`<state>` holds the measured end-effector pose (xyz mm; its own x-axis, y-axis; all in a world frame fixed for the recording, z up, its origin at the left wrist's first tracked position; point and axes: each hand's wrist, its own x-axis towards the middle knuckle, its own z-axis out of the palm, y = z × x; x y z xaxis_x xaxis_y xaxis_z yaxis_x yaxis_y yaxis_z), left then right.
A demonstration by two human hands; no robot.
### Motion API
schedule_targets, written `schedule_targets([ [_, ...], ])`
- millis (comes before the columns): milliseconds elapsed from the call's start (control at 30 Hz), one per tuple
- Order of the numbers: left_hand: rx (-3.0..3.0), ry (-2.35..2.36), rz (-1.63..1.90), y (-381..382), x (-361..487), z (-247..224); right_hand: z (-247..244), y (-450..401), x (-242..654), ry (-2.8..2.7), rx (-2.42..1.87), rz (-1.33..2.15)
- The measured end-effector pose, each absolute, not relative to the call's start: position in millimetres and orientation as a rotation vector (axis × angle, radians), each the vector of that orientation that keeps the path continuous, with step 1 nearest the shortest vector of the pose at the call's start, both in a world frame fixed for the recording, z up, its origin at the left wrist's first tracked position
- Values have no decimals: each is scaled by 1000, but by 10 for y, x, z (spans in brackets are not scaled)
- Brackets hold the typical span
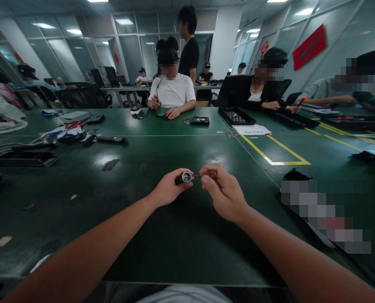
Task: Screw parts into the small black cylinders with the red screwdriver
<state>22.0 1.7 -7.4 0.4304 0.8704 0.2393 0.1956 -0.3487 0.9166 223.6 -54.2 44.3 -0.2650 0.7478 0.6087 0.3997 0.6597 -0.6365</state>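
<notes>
Over the desk (174, 248), the left hand (170, 189) grasps a black cylinder (185, 177) with a pale-rimmed open end, its inside too small to make out. Just right of the cylinder, the right hand (227, 192) pinches a screwdriver (210, 173), covering part of its brownish handle; farther right, beyond the cylinder, a white sheet (251, 130) bears illegible writing.

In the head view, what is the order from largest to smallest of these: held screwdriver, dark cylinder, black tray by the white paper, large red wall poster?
1. Red wall poster
2. Black tray
3. Dark cylinder and screwdriver: similar, partly hidden, so unranked
</notes>
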Motion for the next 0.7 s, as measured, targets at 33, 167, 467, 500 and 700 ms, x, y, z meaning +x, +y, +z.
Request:
schedule_targets([
  [33,1793,910,973,18,220,-74,442,-549,2236,-1905,-873,446],
  [167,1765,895,985,13,223,-65,440,-570,2211,-1862,-805,426],
  [467,1728,889,1024,34,224,-83,489,-650,2131,-1753,-982,205],
  [500,1708,881,1037,38,224,-88,485,-642,2133,-1757,-970,185],
  [700,1746,895,981,42,217,-114,461,-574,2172,-1786,-941,163],
])
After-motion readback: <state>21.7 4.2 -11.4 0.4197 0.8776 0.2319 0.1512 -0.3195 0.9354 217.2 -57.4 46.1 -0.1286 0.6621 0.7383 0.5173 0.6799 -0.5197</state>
